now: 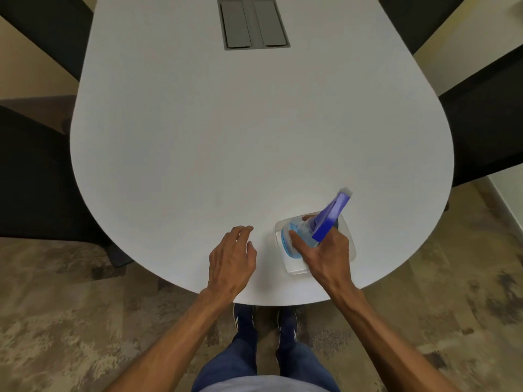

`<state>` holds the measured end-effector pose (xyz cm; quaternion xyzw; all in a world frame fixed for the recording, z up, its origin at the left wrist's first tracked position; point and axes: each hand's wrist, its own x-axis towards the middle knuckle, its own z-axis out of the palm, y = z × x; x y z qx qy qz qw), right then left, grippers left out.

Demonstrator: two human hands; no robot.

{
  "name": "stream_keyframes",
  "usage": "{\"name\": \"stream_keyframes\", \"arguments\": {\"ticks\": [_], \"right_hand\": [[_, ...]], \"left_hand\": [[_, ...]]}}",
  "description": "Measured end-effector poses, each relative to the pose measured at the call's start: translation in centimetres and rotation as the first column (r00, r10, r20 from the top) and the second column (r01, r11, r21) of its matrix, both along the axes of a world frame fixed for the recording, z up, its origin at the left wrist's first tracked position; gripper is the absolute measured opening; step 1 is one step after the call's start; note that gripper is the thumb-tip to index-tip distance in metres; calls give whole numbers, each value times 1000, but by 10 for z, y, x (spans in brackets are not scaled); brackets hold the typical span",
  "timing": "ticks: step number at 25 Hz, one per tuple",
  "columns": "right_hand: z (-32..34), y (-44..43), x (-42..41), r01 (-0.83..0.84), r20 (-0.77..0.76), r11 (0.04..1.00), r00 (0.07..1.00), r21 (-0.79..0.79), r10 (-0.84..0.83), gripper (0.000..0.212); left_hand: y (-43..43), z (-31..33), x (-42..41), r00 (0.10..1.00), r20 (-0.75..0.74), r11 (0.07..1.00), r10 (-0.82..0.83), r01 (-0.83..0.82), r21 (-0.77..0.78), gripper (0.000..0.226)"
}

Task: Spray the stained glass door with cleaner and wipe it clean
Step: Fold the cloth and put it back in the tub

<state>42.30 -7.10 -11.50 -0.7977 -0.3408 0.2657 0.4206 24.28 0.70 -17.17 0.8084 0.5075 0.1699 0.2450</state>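
Note:
A clear spray bottle (300, 233) with a blue trigger head (332, 215) stands on the white table (226, 137) near its front right edge. My right hand (325, 256) is wrapped around the bottle's neck and shoulder. A pale folded cloth or clear tray (294, 267) lies under the bottle; I cannot tell which. My left hand (232, 258) hovers palm-down over the table just left of the bottle, fingers loosely spread, holding nothing. No glass door is in view.
A grey cable hatch (253, 24) is set into the table's far end. Black chairs stand at the left (31, 176) and at the right (486, 131). The floor (70, 321) is mottled brown, and my shoes (266, 321) show under the table edge.

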Motion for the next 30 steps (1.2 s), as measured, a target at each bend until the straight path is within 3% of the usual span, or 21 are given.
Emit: {"name": "stream_keyframes", "arguments": {"ticks": [7, 21, 30], "right_hand": [[-48, -2, 7, -63, -17, 985, 998, -163, 61, 55], [-63, -3, 5, -112, 6, 966, 993, -235, 117, 72], [-65, -13, 11, -197, -32, 942, 980, -273, 196, 104]], "left_hand": [[-17, -1, 11, 995, -93, 994, 27, -36, -99, 42], [-46, 9, 25, 989, -127, 981, 71, -92, -170, 46], [-53, 16, 31, 986, -138, 982, 95, -116, -149, 45]]}}
